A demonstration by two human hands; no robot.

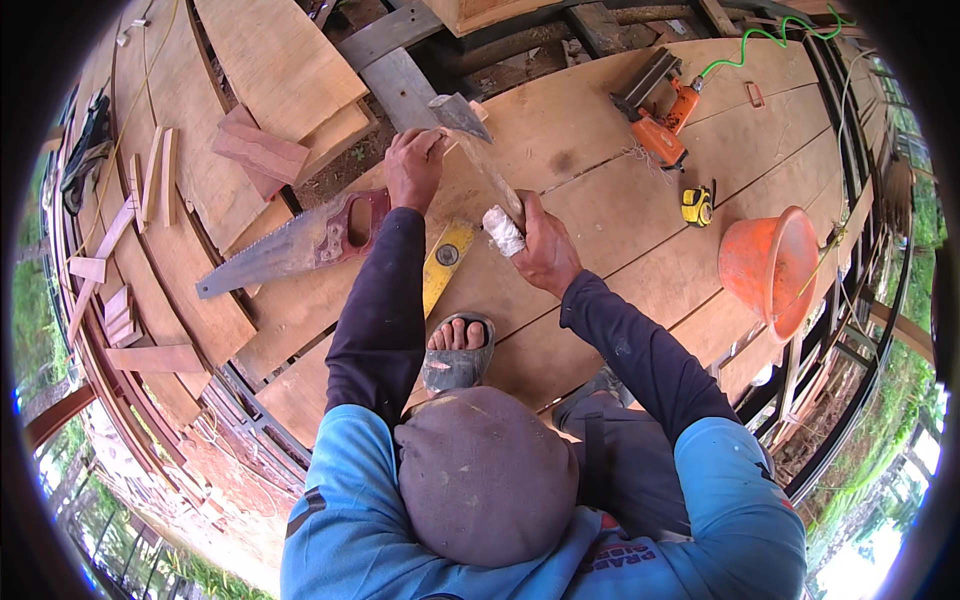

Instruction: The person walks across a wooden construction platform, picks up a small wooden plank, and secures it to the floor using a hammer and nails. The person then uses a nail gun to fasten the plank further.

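1. One tool with a wooden handle and a flat metal head is up in front of you, over the plank floor, slanting from your right hand to a spot beside your left.
2. Your right hand is closed around the lower handle; a white wrap shows at its thumb side, though you cannot tell whether it covers thumb or handle.
3. Your left hand has its fingers curled just beside the metal head; whether it grips anything cannot be told.
4. Between your forearms lies a yellow level, near your sandalled foot.
5. Left of it, a handsaw lies flat.
6. To your right are a tape measure, an orange bucket and, farther forward, an orange nail gun with a green hose.
7. Far left, wood offcuts lie on boards.
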